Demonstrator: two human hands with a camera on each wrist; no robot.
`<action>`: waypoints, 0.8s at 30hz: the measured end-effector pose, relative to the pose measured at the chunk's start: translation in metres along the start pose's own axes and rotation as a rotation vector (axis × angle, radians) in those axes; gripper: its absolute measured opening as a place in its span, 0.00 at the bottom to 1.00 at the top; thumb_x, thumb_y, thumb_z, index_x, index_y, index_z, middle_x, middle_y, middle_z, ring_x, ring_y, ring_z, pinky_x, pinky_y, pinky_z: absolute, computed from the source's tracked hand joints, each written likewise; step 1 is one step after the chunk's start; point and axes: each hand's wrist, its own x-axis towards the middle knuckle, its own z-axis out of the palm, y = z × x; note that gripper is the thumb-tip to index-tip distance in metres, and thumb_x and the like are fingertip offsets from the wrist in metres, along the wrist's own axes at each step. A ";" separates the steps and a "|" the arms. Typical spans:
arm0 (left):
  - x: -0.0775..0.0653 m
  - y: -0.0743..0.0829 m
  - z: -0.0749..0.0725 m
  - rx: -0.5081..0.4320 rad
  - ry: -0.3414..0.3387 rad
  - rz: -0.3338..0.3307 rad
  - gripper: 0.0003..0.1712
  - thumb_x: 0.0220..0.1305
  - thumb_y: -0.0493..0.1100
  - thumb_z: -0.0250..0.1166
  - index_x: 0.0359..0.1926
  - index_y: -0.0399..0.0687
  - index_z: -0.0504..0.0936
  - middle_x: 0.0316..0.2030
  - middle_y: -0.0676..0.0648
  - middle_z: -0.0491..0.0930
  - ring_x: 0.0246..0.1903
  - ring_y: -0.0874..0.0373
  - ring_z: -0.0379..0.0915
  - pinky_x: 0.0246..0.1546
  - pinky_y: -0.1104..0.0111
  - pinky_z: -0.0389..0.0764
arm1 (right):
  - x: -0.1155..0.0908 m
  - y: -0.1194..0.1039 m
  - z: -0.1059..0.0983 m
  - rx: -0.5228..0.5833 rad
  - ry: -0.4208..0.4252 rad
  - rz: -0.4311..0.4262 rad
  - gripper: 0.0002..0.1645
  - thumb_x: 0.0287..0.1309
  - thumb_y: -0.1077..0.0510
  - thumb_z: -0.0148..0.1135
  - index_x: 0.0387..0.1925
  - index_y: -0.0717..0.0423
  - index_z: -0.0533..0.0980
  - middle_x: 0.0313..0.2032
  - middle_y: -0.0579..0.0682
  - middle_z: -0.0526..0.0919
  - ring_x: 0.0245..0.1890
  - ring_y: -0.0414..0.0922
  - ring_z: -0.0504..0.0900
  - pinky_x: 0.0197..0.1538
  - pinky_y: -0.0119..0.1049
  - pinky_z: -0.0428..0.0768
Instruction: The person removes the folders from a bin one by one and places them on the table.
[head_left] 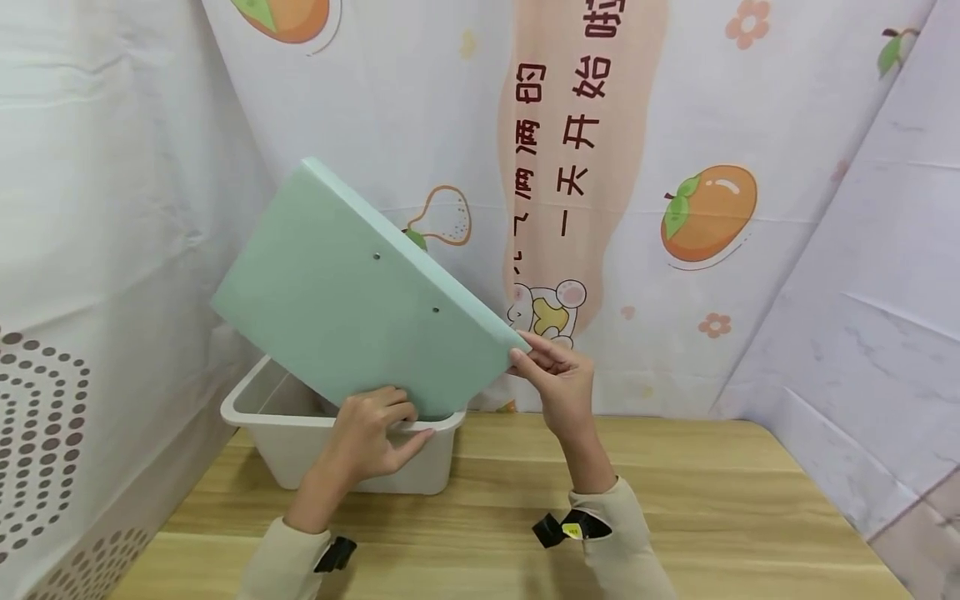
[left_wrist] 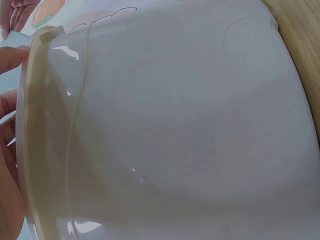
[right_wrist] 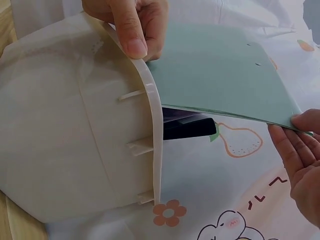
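A pale green file folder [head_left: 322, 292] with two small rivets tilts over a white plastic bin [head_left: 405, 462], its lower part behind the front rim. My right hand [head_left: 564, 387] pinches the folder's right corner, thumb on the near face and fingers behind, as the right wrist view also shows. At the bin's front rim, my left hand [head_left: 369, 432] holds on with its thumb outside and fingers curled over to the inner side, close against the folder. The left wrist view is mostly filled by the bin's wall [left_wrist: 180, 120].
In the right wrist view a black object [right_wrist: 190, 128] pokes above the bin's rim beneath the folder. The bin stands at the left of a wooden table [head_left: 675, 500]. A printed curtain [head_left: 450, 100] hangs behind, and white cloth [head_left: 112, 208] closes off the left side.
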 end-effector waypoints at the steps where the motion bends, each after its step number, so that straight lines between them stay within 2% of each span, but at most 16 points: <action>1: 0.000 0.000 0.000 0.002 -0.004 -0.007 0.22 0.66 0.59 0.65 0.21 0.52 0.79 0.21 0.55 0.74 0.19 0.66 0.64 0.20 0.74 0.67 | 0.000 0.000 -0.001 -0.002 -0.004 0.004 0.17 0.57 0.77 0.65 0.47 0.85 0.76 0.32 0.49 0.90 0.32 0.42 0.90 0.38 0.41 0.87; 6: -0.001 -0.002 0.000 0.000 -0.005 -0.013 0.25 0.69 0.62 0.60 0.22 0.52 0.79 0.21 0.55 0.75 0.20 0.66 0.64 0.20 0.74 0.67 | 0.002 0.001 -0.005 -0.011 0.016 0.038 0.16 0.57 0.77 0.66 0.47 0.80 0.79 0.32 0.49 0.91 0.32 0.42 0.91 0.38 0.41 0.88; 15: 0.001 -0.002 0.001 -0.011 0.047 0.020 0.21 0.66 0.57 0.65 0.21 0.52 0.78 0.21 0.55 0.74 0.20 0.67 0.63 0.19 0.75 0.67 | 0.003 -0.003 -0.008 0.020 0.065 0.076 0.16 0.56 0.78 0.65 0.43 0.62 0.87 0.33 0.49 0.91 0.32 0.43 0.91 0.38 0.40 0.88; 19: 0.002 -0.001 0.001 -0.016 0.050 0.027 0.19 0.65 0.56 0.67 0.21 0.52 0.79 0.21 0.56 0.75 0.20 0.67 0.63 0.19 0.75 0.66 | 0.004 -0.005 -0.008 0.016 0.073 0.072 0.17 0.55 0.78 0.65 0.41 0.60 0.87 0.32 0.49 0.91 0.31 0.43 0.91 0.38 0.40 0.88; 24: 0.001 -0.001 0.001 -0.012 0.039 0.023 0.18 0.63 0.55 0.68 0.22 0.52 0.79 0.22 0.55 0.75 0.20 0.67 0.64 0.20 0.75 0.68 | 0.003 -0.008 -0.009 -0.001 0.089 0.055 0.14 0.55 0.78 0.66 0.41 0.64 0.87 0.31 0.49 0.91 0.31 0.43 0.91 0.38 0.41 0.88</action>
